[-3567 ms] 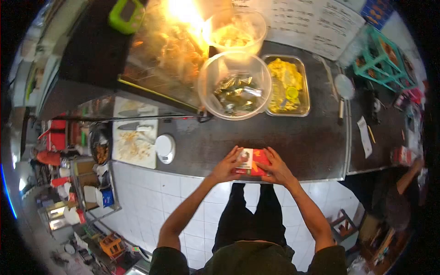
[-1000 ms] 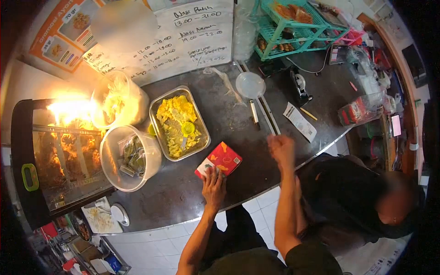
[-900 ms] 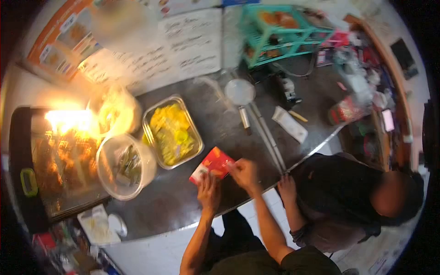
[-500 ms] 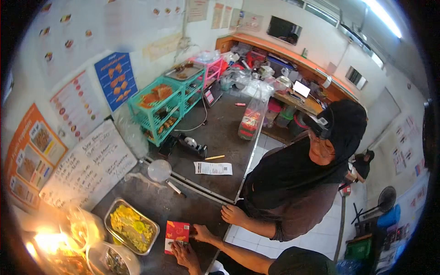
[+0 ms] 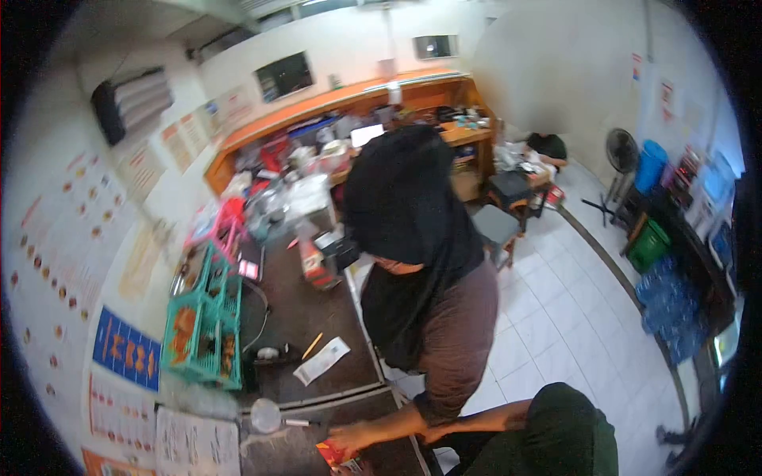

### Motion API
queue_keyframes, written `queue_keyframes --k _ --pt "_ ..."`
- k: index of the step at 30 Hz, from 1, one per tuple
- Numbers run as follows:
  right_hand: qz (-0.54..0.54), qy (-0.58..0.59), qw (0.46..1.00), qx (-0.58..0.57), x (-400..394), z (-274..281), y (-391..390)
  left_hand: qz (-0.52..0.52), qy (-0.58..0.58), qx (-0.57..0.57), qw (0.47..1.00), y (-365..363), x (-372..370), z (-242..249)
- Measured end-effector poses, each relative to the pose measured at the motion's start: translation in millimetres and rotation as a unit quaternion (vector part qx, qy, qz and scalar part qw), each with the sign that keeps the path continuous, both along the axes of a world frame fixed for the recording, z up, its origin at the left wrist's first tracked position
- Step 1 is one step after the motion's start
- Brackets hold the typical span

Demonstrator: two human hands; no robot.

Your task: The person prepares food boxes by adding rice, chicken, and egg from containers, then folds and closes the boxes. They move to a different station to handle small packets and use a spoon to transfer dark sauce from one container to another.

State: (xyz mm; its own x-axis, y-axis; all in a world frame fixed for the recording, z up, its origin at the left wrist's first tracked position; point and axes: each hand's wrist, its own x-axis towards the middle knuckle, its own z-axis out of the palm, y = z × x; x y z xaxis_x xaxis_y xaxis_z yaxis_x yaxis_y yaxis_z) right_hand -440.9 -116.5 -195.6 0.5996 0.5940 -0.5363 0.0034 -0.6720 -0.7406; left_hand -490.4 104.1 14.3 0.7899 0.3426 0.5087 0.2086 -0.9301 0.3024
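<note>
A red box (image 5: pixel 333 455) lies on the dark table at the bottom of the view, partly cut off by the frame edge. A co-worker's hand (image 5: pixel 351 438) reaches onto it from the right. My right forearm (image 5: pixel 496 419), below a dark sleeve (image 5: pixel 565 420), stretches left towards the table edge. At its end my right hand (image 5: pixel 429 434) is mostly hidden beside the co-worker's arm, and its fingers cannot be made out. My left hand is out of view.
The co-worker (image 5: pixel 413 238) leans over the table edge. On the table are a paper receipt (image 5: pixel 322 362), a yellow pencil (image 5: pixel 312 346), a round clear lid (image 5: pixel 265 415), a marker (image 5: pixel 300 423) and green racks (image 5: pixel 202 337). A stool (image 5: pixel 496 225) stands behind.
My view has swung right and up. Both my hands have left the red box; my right has drawn back. The co-worker has leaned in and put a hand on the box. The food tray is out of view.
</note>
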Motion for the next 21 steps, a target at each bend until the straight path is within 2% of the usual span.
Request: queue_keyframes --k 3,4,5,6,7,8,9,10,12,13,16,19,21 --pt "-0.059 0.010 0.998 -0.016 -27 -23 -126 -0.048 -0.024 -0.019 0.998 -21 16 -2" --pt "-0.141 0.009 0.988 -0.067 -41 9 -153 -0.063 -0.031 -0.026 0.997 -30 19 -4" --pt "-0.229 0.026 0.971 -0.070 -57 39 -183 -0.086 -0.035 -0.029 0.995 -42 20 -11" --pt "-0.328 0.017 0.942 -0.068 -80 0 -216 -0.122 -0.033 -0.033 0.991 -49 18 -11" --pt "-0.413 0.007 0.907 -0.085 -109 30 -238 -0.161 -0.031 -0.035 0.986 -60 15 -15" --pt "-0.454 0.011 0.881 -0.135 -137 30 -258 -0.199 -0.029 -0.038 0.979 -72 12 -19" --pt "-0.423 0.036 0.880 -0.211 -163 38 -275 -0.238 -0.027 -0.040 0.970 -85 6 -26" --pt "-0.520 0.029 0.831 -0.194 -208 46 -283 -0.277 -0.023 -0.042 0.960 -95 -2 -32" --pt "-0.552 0.027 0.800 -0.235 -298 43 -289 -0.360 -0.011 -0.045 0.932 -120 -31 -54" --pt "-0.610 0.097 0.762 -0.195 -341 45 -283 -0.404 0.001 -0.045 0.914 -134 -49 -69" --pt "-0.645 0.242 0.705 -0.169 -479 39 -244 -0.536 0.060 -0.038 0.841 -159 -126 -108" --pt "-0.599 0.165 0.755 -0.208 -594 51 -186 -0.645 0.100 -0.062 0.755 -177 -189 -153" --pt "-0.639 0.078 0.730 -0.228 -684 -4 -147 -0.729 0.115 -0.062 0.672 -176 -198 -199"
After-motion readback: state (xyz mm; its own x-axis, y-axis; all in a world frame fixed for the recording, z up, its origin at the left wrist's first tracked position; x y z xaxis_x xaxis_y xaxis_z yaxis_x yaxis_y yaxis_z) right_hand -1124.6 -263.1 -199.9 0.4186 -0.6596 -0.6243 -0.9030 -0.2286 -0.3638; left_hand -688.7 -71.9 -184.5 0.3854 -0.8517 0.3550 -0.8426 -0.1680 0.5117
